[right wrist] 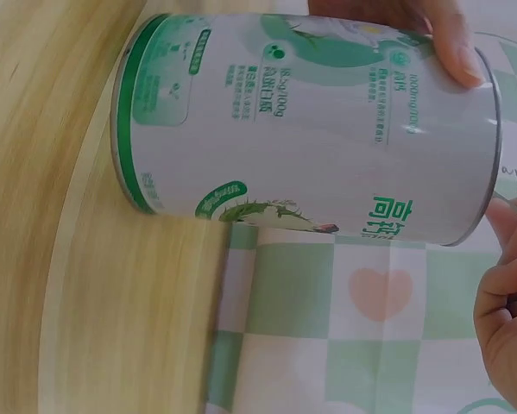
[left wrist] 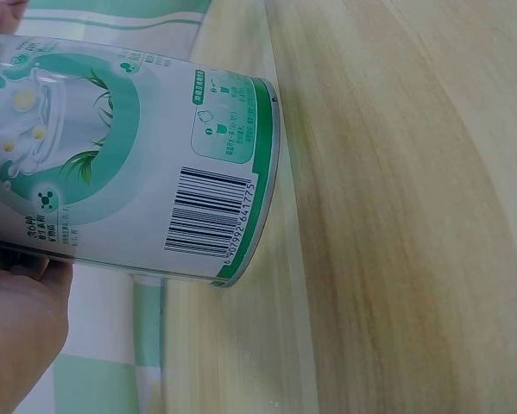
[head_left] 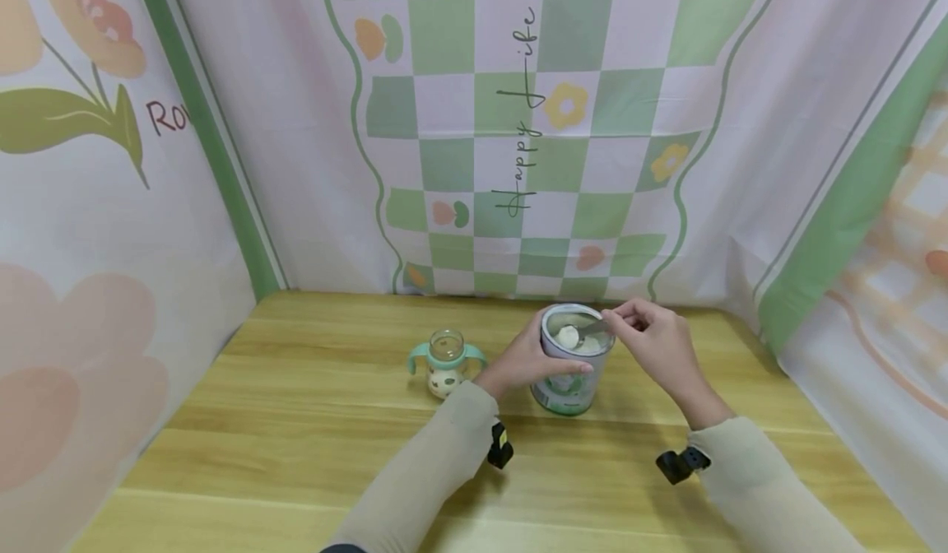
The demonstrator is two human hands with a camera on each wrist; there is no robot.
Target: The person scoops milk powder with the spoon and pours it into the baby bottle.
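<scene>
My left hand (head_left: 529, 360) grips a white and green milk powder can (head_left: 566, 392) around its far-left side, with the thumb across the front. The can's top is uncovered, and pale powder shows inside. Between thumb and fingertips, my right hand (head_left: 655, 343) pinches the handle of a spoon (head_left: 595, 327) at the can's right rim. The spoon's bowl holds a rounded heap of white powder (head_left: 568, 336) inside the mouth of the can. In the right wrist view, the can wall (right wrist: 327, 155) hides the spoon's bowl. The left wrist view shows the can's barcode side (left wrist: 211, 211).
Left of the can, beside my left forearm, stands a clear baby bottle (head_left: 446, 364) with mint green handles, uncapped, with pale contents low inside. The wooden table (head_left: 296, 421) ends at a patterned cloth backdrop (head_left: 511, 158). Side curtains hang left and right.
</scene>
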